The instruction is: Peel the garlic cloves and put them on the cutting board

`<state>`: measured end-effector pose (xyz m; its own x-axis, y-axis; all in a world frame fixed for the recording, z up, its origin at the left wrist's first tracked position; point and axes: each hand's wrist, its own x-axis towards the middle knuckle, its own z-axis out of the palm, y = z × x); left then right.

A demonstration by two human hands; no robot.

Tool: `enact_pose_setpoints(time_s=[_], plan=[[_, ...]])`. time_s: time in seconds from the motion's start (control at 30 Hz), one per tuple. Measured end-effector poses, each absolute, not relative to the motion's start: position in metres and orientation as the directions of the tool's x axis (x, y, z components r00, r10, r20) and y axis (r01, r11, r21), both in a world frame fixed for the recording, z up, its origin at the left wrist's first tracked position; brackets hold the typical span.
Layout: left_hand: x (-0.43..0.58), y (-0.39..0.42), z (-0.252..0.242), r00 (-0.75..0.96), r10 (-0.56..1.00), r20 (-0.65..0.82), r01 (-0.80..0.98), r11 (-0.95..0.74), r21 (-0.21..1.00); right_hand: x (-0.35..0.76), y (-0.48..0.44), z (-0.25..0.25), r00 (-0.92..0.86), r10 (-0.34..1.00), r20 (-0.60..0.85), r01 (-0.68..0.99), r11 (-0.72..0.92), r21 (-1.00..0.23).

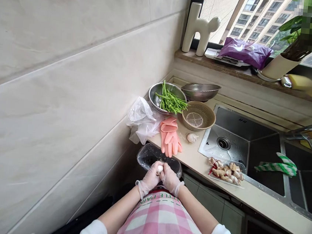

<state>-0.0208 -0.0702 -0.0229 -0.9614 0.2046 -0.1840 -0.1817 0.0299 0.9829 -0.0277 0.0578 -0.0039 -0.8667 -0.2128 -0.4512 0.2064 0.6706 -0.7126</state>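
Note:
Both of my hands wear thin clear gloves and meet in front of the pink checked apron (156, 221). Between them sits a white garlic bulb (160, 168), with a brownish root end showing. My left hand (150, 176) is closed around its left side, and my right hand (170, 178) closes on it from the right. Right behind and below the hands is a bin (144, 156) lined with a clear bag. Pink rubber gloves (170, 139) lie on the counter just beyond the bin.
On the counter stand a steel bowl of green stalks (171, 102), a brown basket (199, 116), a metal bowl (200, 92), a garlic bulb (191, 137) and a clear tray of garlic and ginger (226, 172). A plastic bag (144, 121) lies left; the sink (227, 130) is right.

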Motion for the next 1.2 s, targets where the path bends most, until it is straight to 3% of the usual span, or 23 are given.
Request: enact_pose_setpoints(time_s=[0.23, 0.6, 0.87, 1.03, 1.2], plan=[[-0.023, -0.061, -0.013, -0.956, 0.193, -0.222, -0.216, 0.053, 0.975, -0.030, 0.058, 0.012, -0.872, -0.166, -0.460, 0.177, 0.770, -0.613], [-0.020, -0.062, -0.023, -0.930, 0.237, -0.280, -0.288, 0.000, 0.957, -0.027, 0.063, 0.003, -0.869, -0.176, -0.461, 0.210, 0.713, -0.669], [-0.023, -0.063, -0.021, -0.928, 0.211, -0.307, -0.328, -0.074, 0.942, -0.031, 0.068, -0.002, -0.881, -0.166, -0.444, 0.309, 0.510, -0.803], [-0.033, -0.075, 0.003, -0.900, 0.197, -0.389, -0.418, -0.130, 0.899, -0.032, 0.074, -0.004, -0.877, -0.162, -0.452, 0.431, 0.147, -0.890], [-0.036, -0.077, 0.013, -0.873, 0.203, -0.443, -0.475, -0.153, 0.867, -0.033, 0.078, -0.010, -0.828, -0.219, -0.515, 0.552, -0.161, -0.818]])
